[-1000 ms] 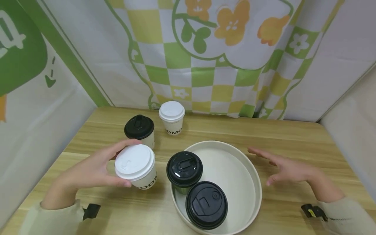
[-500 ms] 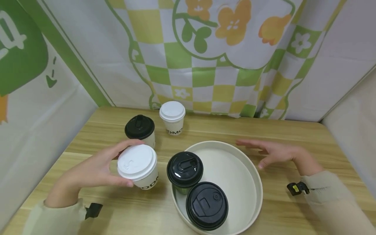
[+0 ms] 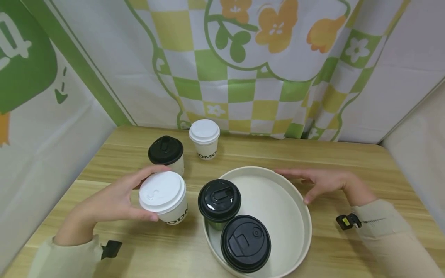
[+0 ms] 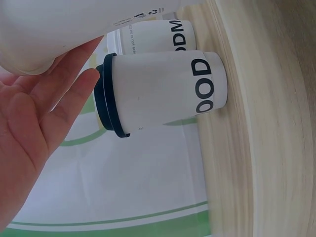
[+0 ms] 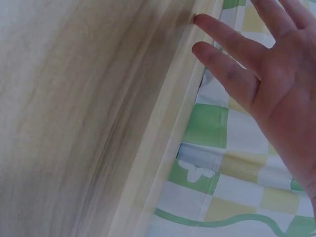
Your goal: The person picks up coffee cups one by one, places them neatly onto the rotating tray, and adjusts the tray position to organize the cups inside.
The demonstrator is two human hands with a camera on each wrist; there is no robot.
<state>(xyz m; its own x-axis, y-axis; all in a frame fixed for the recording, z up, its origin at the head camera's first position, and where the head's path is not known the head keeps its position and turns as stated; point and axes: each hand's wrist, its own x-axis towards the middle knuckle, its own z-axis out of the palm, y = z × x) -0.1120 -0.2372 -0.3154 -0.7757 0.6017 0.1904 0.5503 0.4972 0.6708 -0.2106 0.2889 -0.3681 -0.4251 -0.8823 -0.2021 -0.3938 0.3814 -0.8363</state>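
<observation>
In the head view my left hand holds a paper coffee cup with a white lid, thumb on the near side and fingers round the far side. Part of that cup fills the top of the left wrist view. Just behind it stands a paper cup with a black lid. My right hand is at the right side of a round cream tray, its fingertips and thumb right at the rim. Inside the tray's left part are a cup with a glossy black lid and another with a matte black lid.
A smaller white-lidded cup stands at the back of the wooden table. A checkered, flowered curtain hangs behind the table's back edge. Pale fabric walls stand at both sides.
My right hand has moved left, from beside the tray to its rim. My left hand and the white-lidded cup have shifted very slightly to the right.
</observation>
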